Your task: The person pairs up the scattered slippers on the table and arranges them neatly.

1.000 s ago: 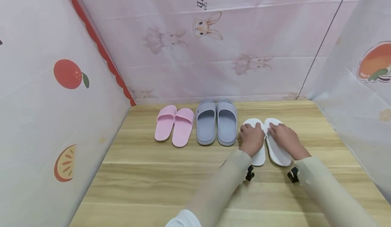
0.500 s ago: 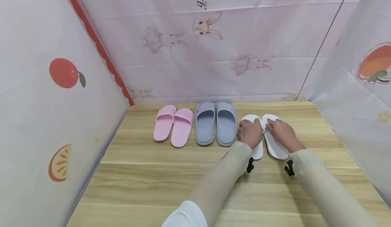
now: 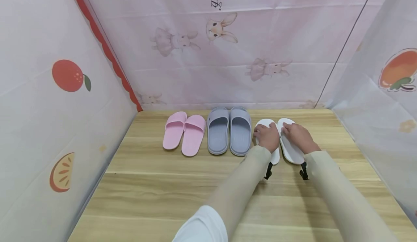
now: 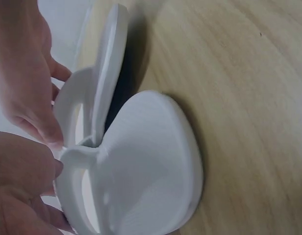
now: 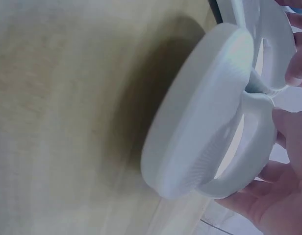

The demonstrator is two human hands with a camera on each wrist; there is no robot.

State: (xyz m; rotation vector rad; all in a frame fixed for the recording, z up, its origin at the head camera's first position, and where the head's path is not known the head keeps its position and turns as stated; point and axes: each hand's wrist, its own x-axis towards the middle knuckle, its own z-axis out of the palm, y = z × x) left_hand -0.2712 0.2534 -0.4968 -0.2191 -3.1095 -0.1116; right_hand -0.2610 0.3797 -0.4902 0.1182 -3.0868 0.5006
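Observation:
My left hand point(image 3: 268, 137) grips the left white slipper point(image 3: 276, 157) over its strap. My right hand point(image 3: 298, 137) holds the right white slipper point(image 3: 291, 151) the same way. In the left wrist view, the left slipper point(image 4: 146, 161) shows its bare insole, with fingers on both sides of its strap. The right wrist view has the right slipper point(image 5: 205, 117) tilted, with a shadow beneath it on the wood. The slippers' inner strap edges meet, while their heels spread apart. In the head view, my hands hide most of both straps.
A pair of grey slippers point(image 3: 219, 135) stands just left of the white pair, toes toward the back wall point(image 3: 195, 86). Further left lies a pink pair point(image 3: 192, 140). Cloth-covered walls enclose the wooden floor point(image 3: 156, 191) on the left, right and back.
Both hands have moved forward toward the back wall and slightly left, taking the white slippers along. The grey and pink pairs have stayed put.

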